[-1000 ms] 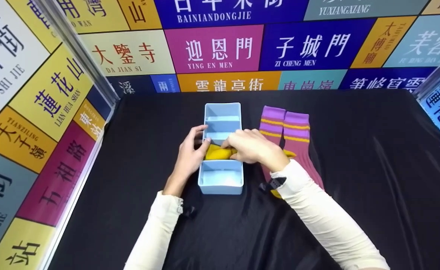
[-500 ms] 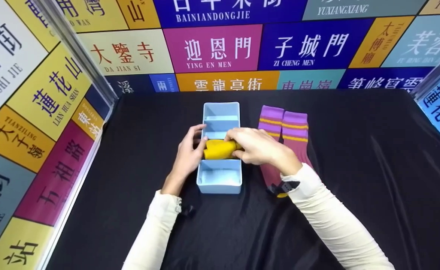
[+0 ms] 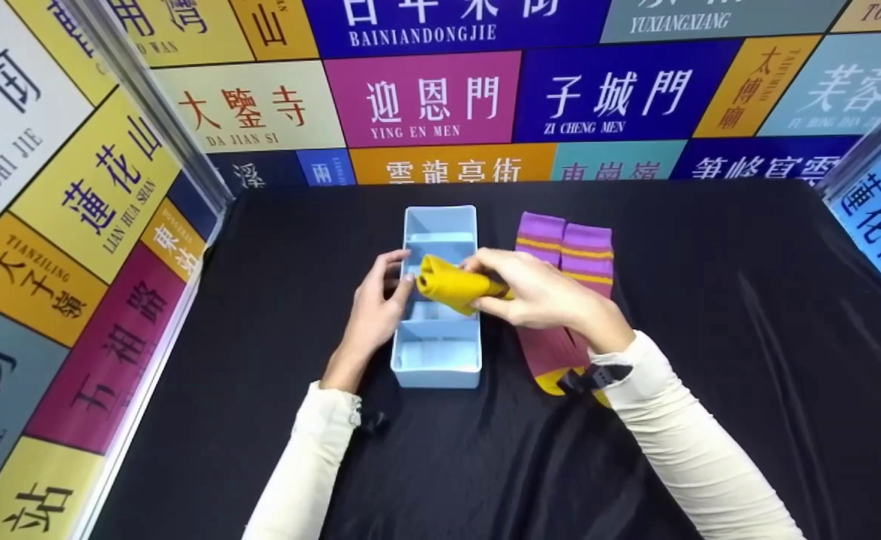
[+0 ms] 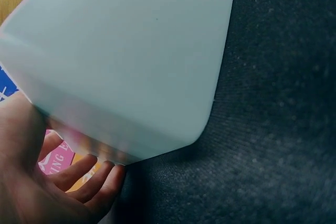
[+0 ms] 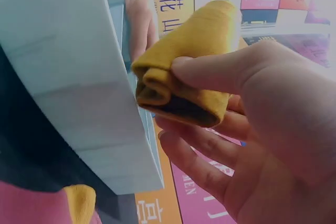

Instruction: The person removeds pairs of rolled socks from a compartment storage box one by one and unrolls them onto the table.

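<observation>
In the head view my right hand (image 3: 541,291) pinches a rolled yellow sock (image 3: 451,283) above the middle of a light blue divided box (image 3: 436,379). The right wrist view shows the thumb pressed on top of the sock roll (image 5: 194,45), with fingers underneath and its folded layers visible at one end. My left hand (image 3: 373,307) holds the box's left side, thumb and fingertips at the rim. From the left wrist view, its curved fingers (image 4: 100,182) lie along the box wall (image 4: 131,61). A compartment under the sock is partly hidden by it.
A pair of purple and pink socks (image 3: 586,262) with yellow stripes and toes lies right of the box, partly covered by my right hand and wrist. Black cloth (image 3: 710,300) covers the table. Colourful panels with lettering (image 3: 425,97) stand behind and at both sides.
My right hand has lifted the yellow sock roll up out of the box's compartment, tilting its left end upward and moving slightly right. My left hand has stayed at the box's side.
</observation>
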Available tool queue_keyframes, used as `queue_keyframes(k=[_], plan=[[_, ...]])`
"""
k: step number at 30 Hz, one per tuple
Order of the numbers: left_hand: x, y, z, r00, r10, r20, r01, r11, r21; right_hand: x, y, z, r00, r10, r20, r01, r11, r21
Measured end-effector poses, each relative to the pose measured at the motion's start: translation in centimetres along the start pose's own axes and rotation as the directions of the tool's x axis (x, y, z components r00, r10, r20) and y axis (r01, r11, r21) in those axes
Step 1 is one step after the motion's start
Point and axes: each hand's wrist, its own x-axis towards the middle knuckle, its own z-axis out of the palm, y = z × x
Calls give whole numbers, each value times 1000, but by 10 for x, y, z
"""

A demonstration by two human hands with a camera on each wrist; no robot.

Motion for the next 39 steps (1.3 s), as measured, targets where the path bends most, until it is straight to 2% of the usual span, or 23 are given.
queue_keyframes(k=[7,11,16,21,30,39], plan=[[0,0,1,1000,4,-7,-4,1000,7,-13,9,-8,999,8,-38,-8,1000,18],[0,0,0,1000,5,-8,-5,1000,4,-20,11,-11,999,47,-12,-46,997,69],[-1,0,0,1000,6,-10,-6,1000,-5,-27,15,-12,998,55,15,-56,991,118],[0,-2,1,1000,8,-15,-8,1000,-14,-40,24,-14,999,48,-1,-48,993,112],[0,-2,1,1000,15,-16,-15,1000,-24,-72,41,-24,995,84,-50,-80,994,71],[-1,-2,1,1000,14,-2,-14,1000,-24,-100,61,-33,990,131,-59,-124,987,100]])
